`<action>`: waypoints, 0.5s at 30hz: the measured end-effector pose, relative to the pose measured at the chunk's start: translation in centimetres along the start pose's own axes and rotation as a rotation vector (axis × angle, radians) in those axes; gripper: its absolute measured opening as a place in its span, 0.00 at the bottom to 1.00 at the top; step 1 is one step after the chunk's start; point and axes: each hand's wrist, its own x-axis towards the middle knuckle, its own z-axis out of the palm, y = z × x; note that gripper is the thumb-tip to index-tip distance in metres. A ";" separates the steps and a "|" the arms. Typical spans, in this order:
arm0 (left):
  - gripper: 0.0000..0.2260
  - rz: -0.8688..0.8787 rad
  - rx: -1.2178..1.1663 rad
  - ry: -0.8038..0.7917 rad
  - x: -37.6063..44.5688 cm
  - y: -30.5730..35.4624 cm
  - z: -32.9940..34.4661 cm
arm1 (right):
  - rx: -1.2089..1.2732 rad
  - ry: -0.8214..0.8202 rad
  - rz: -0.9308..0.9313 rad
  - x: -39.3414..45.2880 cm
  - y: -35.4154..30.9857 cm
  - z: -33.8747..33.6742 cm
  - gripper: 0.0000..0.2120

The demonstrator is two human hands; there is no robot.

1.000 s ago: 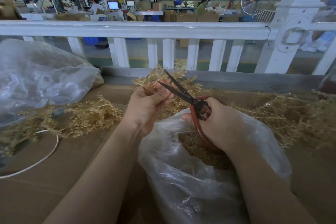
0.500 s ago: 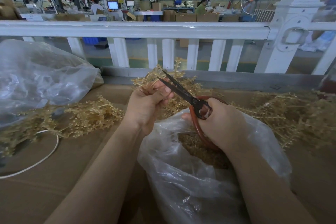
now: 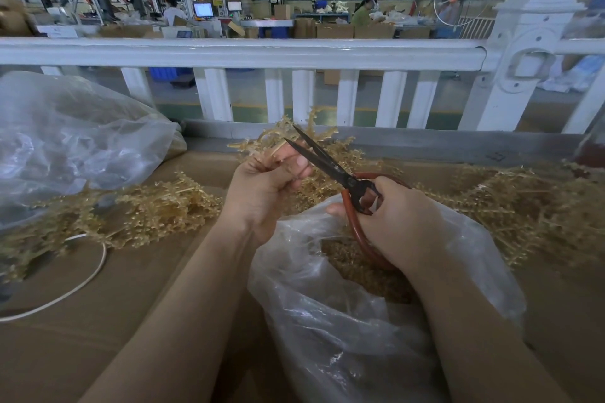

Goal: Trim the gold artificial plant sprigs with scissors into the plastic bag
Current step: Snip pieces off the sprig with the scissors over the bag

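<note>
My left hand grips a gold sprig by its stems, branches pointing up and away. My right hand holds the scissors by their red loop handles; the dark blades are parted, tips beside my left thumb and the sprig's stems. Below both hands an open clear plastic bag holds gold trimmed pieces.
Loose gold sprigs lie in a pile at the left and another at the right on the brown cardboard tabletop. A large clear bag sits far left, a white cord beside it. A white railing bounds the far edge.
The scissors and right hand have shifted slightly up and left toward the sprig; the blades stay parted. My left hand keeps its grip on the sprig.
</note>
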 end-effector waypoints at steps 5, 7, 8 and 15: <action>0.05 0.024 0.029 -0.040 0.1 0.0 -0.1 | 0.006 -0.012 -0.014 -0.1 -0.3 -0.4 0.28; 0.04 0.049 0.072 -0.058 0.1 0.0 -0.1 | -0.014 -0.010 -0.001 -0.1 -0.4 -0.4 0.32; 0.04 0.058 0.096 -0.059 0.1 0.0 -0.1 | -0.023 -0.008 0.000 -0.1 -0.3 -0.4 0.33; 0.06 0.072 0.130 -0.039 0.2 -0.2 -0.2 | -0.003 0.007 -0.006 -0.1 -0.2 -0.2 0.35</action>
